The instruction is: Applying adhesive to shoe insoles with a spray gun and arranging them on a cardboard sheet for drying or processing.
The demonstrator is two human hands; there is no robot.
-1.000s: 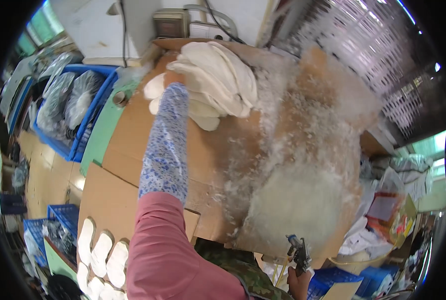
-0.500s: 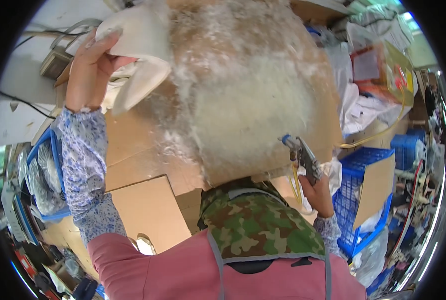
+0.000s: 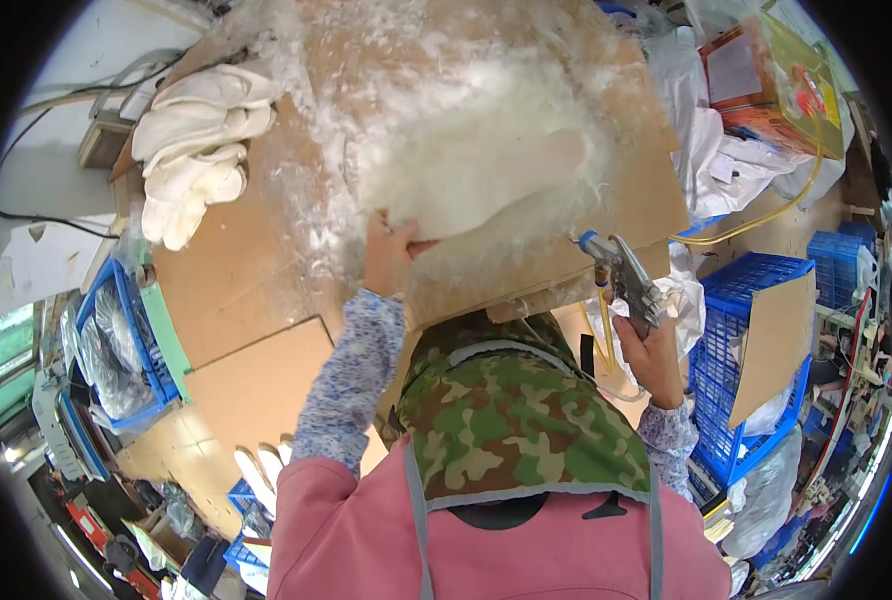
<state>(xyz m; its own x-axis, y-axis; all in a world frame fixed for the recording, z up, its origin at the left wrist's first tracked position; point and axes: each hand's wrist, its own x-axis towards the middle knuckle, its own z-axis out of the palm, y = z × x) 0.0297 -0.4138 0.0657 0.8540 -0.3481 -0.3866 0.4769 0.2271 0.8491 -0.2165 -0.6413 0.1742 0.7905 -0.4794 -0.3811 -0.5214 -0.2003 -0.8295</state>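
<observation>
A thin white insole (image 3: pixel 476 190) lies on the pale, fibre-coated patch of the cardboard work surface (image 3: pixel 236 270). At its near left end, my left hand (image 3: pixel 391 250) is closed on the edge, fingers pinched together. My right hand (image 3: pixel 654 362) is wrapped round the grip of a metal spray gun (image 3: pixel 626 275), whose blue nozzle points left toward the insole, apart from it. A loose pile of white insoles (image 3: pixel 206 140) rests at the far left of the cardboard.
White fluff (image 3: pixel 336 120) is scattered over the cardboard. A yellowish hose (image 3: pixel 766 230) runs from the rectangular can (image 3: pixel 776 85) at the far right. Blue crates (image 3: pixel 741 345) stand on both sides. A camouflage apron (image 3: pixel 526 410) covers my front, near the table edge.
My left hand has come from the pile at the far left to the middle, and an insole now lies on the coated patch. The spray gun has shifted slightly right.
</observation>
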